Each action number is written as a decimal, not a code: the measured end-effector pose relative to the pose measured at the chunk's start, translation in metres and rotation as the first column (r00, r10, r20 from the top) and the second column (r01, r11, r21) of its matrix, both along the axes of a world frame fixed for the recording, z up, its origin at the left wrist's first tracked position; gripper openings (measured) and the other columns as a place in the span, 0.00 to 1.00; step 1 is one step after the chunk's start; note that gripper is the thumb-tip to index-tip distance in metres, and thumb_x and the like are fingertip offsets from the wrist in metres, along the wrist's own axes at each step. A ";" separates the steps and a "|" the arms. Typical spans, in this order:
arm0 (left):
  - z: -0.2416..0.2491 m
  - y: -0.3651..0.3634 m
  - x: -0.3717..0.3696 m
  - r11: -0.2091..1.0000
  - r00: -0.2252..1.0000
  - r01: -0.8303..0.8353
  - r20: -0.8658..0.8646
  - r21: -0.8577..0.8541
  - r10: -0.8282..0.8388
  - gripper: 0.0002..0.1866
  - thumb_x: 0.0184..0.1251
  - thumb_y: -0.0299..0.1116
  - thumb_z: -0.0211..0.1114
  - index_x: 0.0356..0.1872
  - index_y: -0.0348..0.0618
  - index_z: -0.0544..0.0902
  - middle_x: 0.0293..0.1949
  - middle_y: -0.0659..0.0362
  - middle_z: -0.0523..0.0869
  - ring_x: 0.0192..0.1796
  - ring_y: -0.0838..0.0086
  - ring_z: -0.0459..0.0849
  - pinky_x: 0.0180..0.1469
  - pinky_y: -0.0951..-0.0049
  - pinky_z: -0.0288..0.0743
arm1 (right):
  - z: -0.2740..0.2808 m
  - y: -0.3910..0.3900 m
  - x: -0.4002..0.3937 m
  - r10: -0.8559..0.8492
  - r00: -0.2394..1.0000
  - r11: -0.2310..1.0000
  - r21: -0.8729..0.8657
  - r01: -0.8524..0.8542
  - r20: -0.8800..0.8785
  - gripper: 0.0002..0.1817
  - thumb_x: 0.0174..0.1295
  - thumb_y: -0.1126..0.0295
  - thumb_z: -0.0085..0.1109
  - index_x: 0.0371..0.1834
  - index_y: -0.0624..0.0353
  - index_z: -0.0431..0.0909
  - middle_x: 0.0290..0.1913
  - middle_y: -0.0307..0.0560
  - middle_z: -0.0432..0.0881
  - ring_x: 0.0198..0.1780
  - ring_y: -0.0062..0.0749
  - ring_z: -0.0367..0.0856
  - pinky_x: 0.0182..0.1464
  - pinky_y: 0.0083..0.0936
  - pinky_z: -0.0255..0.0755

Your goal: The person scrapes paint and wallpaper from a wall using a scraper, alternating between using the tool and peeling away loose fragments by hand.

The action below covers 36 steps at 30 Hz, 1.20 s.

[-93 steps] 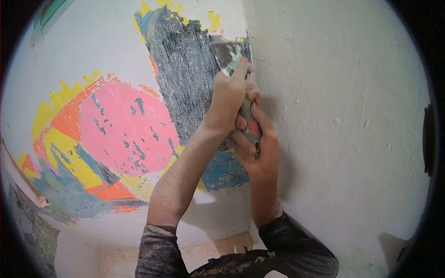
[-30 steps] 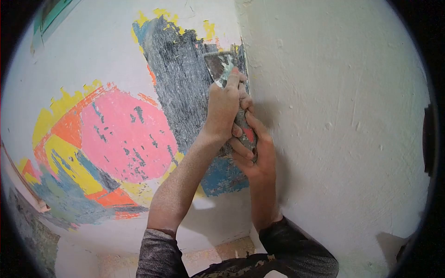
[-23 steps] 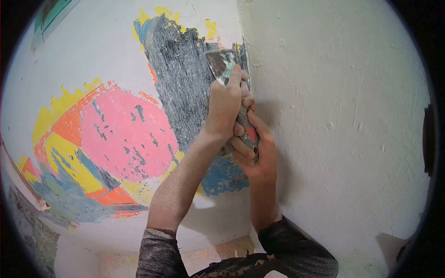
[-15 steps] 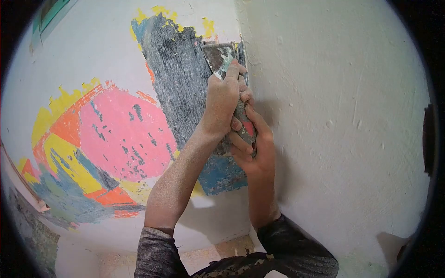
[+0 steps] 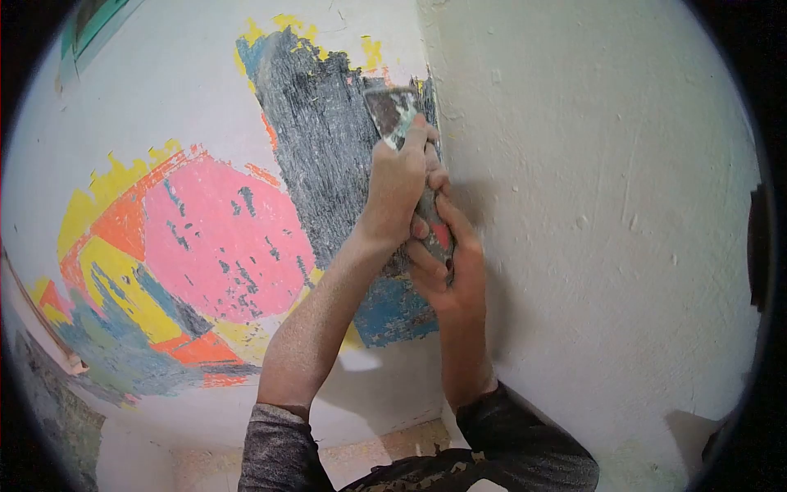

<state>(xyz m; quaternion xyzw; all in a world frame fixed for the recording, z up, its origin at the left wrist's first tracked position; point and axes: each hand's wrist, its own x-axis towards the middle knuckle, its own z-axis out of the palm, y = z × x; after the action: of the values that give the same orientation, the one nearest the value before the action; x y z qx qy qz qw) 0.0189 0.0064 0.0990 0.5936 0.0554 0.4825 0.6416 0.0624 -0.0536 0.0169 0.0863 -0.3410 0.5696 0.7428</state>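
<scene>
Both of my hands are on one scraper (image 5: 393, 111), its wide blade flat against the dark grey painted patch (image 5: 320, 131) beside the wall corner. My left hand (image 5: 398, 180) wraps the upper handle just below the blade, a finger stretched along the blade's edge. Lower down, my right hand (image 5: 455, 254) grips the end of the grey handle, which has a red mark. Pale dust coats my fingers and left forearm. Part of the handle is hidden by my fingers.
To the left is a pink painted shape (image 5: 221, 238) with yellow and orange around it. A blue patch (image 5: 398, 312) lies below the grey. The plain side wall (image 5: 590, 205) meets the painted wall at the right. A green frame (image 5: 102, 33) is at upper left.
The scraper blade has moved slightly down and to the right in view, with both hands still on it. The painted wall appears shifted a little to the right.
</scene>
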 end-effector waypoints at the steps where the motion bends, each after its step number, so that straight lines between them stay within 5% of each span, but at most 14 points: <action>1: 0.002 -0.001 0.001 1.000 1.000 -0.003 0.002 -0.007 0.003 0.13 0.73 0.39 0.50 0.36 0.37 0.72 0.16 0.67 0.63 0.16 0.81 0.66 0.20 0.75 0.66 | 0.003 0.001 0.002 0.003 1.000 1.000 -0.007 -0.003 0.002 0.10 0.71 0.62 0.41 0.46 0.54 0.68 0.28 0.41 0.74 0.09 0.17 0.61 0.06 0.11 0.55; 3: 0.005 -0.005 0.002 0.989 0.978 0.135 0.169 -0.060 -0.123 0.14 0.72 0.39 0.51 0.36 0.37 0.73 0.15 0.67 0.63 0.16 0.80 0.66 0.19 0.75 0.65 | 0.009 0.001 0.004 0.066 0.998 0.998 -0.014 -0.067 -0.013 0.08 0.71 0.63 0.40 0.47 0.50 0.67 0.27 0.42 0.74 0.08 0.17 0.62 0.06 0.11 0.55; 6: -0.008 -0.003 -0.001 0.996 0.991 -0.083 -0.098 0.042 0.086 0.13 0.72 0.39 0.51 0.36 0.37 0.73 0.16 0.66 0.66 0.16 0.80 0.67 0.19 0.74 0.65 | -0.007 -0.006 -0.007 -0.037 0.999 0.997 -0.068 0.035 -0.026 0.10 0.71 0.61 0.41 0.46 0.52 0.68 0.27 0.41 0.75 0.08 0.16 0.61 0.06 0.11 0.56; 9: -0.008 -0.006 -0.003 0.998 0.991 -0.053 -0.125 0.035 0.057 0.12 0.72 0.40 0.52 0.33 0.43 0.71 0.18 0.69 0.61 0.19 0.82 0.64 0.23 0.75 0.67 | -0.008 -0.003 -0.004 -0.030 0.999 0.999 -0.014 0.030 -0.019 0.11 0.72 0.62 0.38 0.50 0.51 0.66 0.28 0.45 0.73 0.07 0.17 0.59 0.04 0.11 0.53; 13: 0.004 -0.005 0.003 0.997 1.000 0.015 0.011 0.078 -0.016 0.12 0.71 0.40 0.53 0.33 0.42 0.71 0.17 0.69 0.61 0.18 0.82 0.64 0.23 0.74 0.67 | -0.002 0.006 0.009 0.083 0.996 0.994 0.069 -0.086 0.038 0.10 0.72 0.62 0.38 0.50 0.51 0.65 0.28 0.46 0.72 0.08 0.17 0.59 0.04 0.10 0.54; 15: -0.006 -0.004 0.001 0.998 0.999 0.029 -0.028 0.056 -0.027 0.12 0.72 0.40 0.52 0.33 0.41 0.71 0.18 0.69 0.61 0.19 0.82 0.65 0.23 0.75 0.67 | -0.006 -0.004 0.001 0.001 0.997 0.991 -0.133 -0.011 -0.079 0.11 0.72 0.61 0.38 0.50 0.53 0.66 0.28 0.45 0.72 0.08 0.16 0.58 0.04 0.11 0.54; 19: -0.007 -0.005 -0.001 0.997 0.985 -0.079 -0.155 -0.007 0.077 0.12 0.72 0.39 0.52 0.34 0.40 0.71 0.19 0.68 0.61 0.19 0.83 0.65 0.23 0.76 0.67 | -0.010 0.001 0.002 -0.019 0.999 1.000 -0.014 0.019 -0.030 0.12 0.72 0.61 0.37 0.47 0.56 0.66 0.28 0.46 0.72 0.08 0.16 0.58 0.04 0.11 0.54; 21: -0.001 0.000 0.000 0.976 0.999 0.032 0.032 0.214 -0.040 0.12 0.72 0.38 0.52 0.35 0.40 0.72 0.19 0.68 0.61 0.20 0.83 0.65 0.23 0.77 0.66 | -0.004 0.007 0.008 -0.013 1.000 0.999 -0.051 0.013 -0.014 0.11 0.72 0.61 0.38 0.49 0.52 0.66 0.29 0.46 0.72 0.07 0.17 0.58 0.04 0.11 0.53; 25: -0.002 -0.001 0.001 0.992 0.995 0.078 0.053 0.104 -0.084 0.15 0.72 0.40 0.51 0.36 0.37 0.73 0.17 0.67 0.62 0.17 0.80 0.67 0.21 0.75 0.67 | -0.003 0.004 0.005 0.023 0.999 0.999 -0.025 -0.024 -0.038 0.11 0.72 0.62 0.39 0.49 0.52 0.67 0.29 0.45 0.72 0.08 0.17 0.58 0.05 0.11 0.53; 27: -0.007 -0.007 -0.002 0.998 0.992 -0.068 -0.108 0.003 0.067 0.14 0.72 0.40 0.52 0.36 0.37 0.73 0.16 0.67 0.62 0.17 0.80 0.67 0.21 0.74 0.68 | -0.012 0.001 0.001 -0.010 1.000 1.000 0.016 0.010 -0.007 0.11 0.72 0.62 0.39 0.49 0.52 0.68 0.29 0.45 0.73 0.08 0.17 0.58 0.05 0.11 0.54; 31: -0.003 0.005 0.002 0.995 0.999 -0.030 -0.036 0.095 0.034 0.14 0.72 0.40 0.52 0.36 0.37 0.73 0.16 0.66 0.63 0.17 0.79 0.67 0.20 0.73 0.67 | -0.005 0.005 0.002 -0.039 0.998 0.998 -0.053 0.037 -0.039 0.11 0.72 0.62 0.38 0.51 0.50 0.67 0.30 0.45 0.73 0.08 0.18 0.59 0.05 0.11 0.54; 33: 0.005 0.006 0.005 0.986 0.988 0.101 0.100 0.133 -0.115 0.14 0.71 0.39 0.51 0.34 0.37 0.73 0.16 0.65 0.66 0.15 0.79 0.66 0.19 0.72 0.66 | -0.002 0.013 0.008 -0.318 0.918 0.940 -0.049 0.339 0.238 0.11 0.72 0.62 0.38 0.53 0.46 0.66 0.29 0.46 0.73 0.08 0.19 0.60 0.05 0.11 0.54; 34: 0.003 0.004 0.004 0.986 0.989 0.099 0.098 0.137 -0.113 0.14 0.71 0.39 0.51 0.34 0.37 0.73 0.16 0.65 0.66 0.15 0.79 0.66 0.19 0.72 0.66 | -0.002 0.010 0.006 -0.317 0.918 0.941 -0.045 0.337 0.236 0.11 0.72 0.62 0.38 0.53 0.46 0.66 0.29 0.46 0.73 0.08 0.19 0.60 0.05 0.11 0.54; 36: -0.007 -0.002 0.002 0.993 0.995 -0.063 -0.067 0.098 0.069 0.13 0.72 0.39 0.51 0.36 0.37 0.73 0.17 0.64 0.67 0.17 0.79 0.68 0.20 0.73 0.67 | -0.007 -0.003 -0.003 -0.030 0.999 0.998 -0.049 0.028 -0.042 0.11 0.72 0.61 0.38 0.51 0.47 0.68 0.28 0.45 0.73 0.08 0.18 0.60 0.05 0.12 0.55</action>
<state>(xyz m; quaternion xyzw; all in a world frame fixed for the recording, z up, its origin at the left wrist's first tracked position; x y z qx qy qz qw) 0.0204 0.0045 0.0925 0.6382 0.0746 0.4843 0.5939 0.0591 -0.0567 0.0100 0.0755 -0.3123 0.5650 0.7599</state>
